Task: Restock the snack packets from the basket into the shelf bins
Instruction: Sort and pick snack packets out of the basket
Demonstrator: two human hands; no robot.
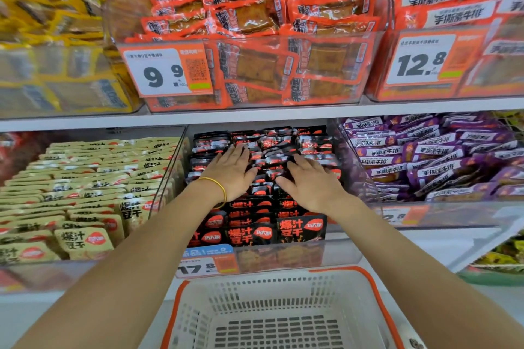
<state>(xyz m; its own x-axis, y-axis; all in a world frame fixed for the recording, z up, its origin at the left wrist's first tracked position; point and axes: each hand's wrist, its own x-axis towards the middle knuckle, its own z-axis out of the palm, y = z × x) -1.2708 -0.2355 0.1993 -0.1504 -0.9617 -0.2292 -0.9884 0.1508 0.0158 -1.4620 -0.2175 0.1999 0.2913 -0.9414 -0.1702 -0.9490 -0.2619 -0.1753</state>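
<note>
Crowded shelf bins frame the left hand and right hand, flat and empty, pressing black packets; uneven pressure could topple their rows.

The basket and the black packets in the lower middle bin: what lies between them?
Head view: the bin's clear front wall, carrying the 17.8 price tag, stands between the basket and the black packets.

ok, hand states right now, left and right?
Left hand: open, fingers flat on the black packets, holding nothing.
Right hand: open, flat on the same packets, holding nothing.
</note>
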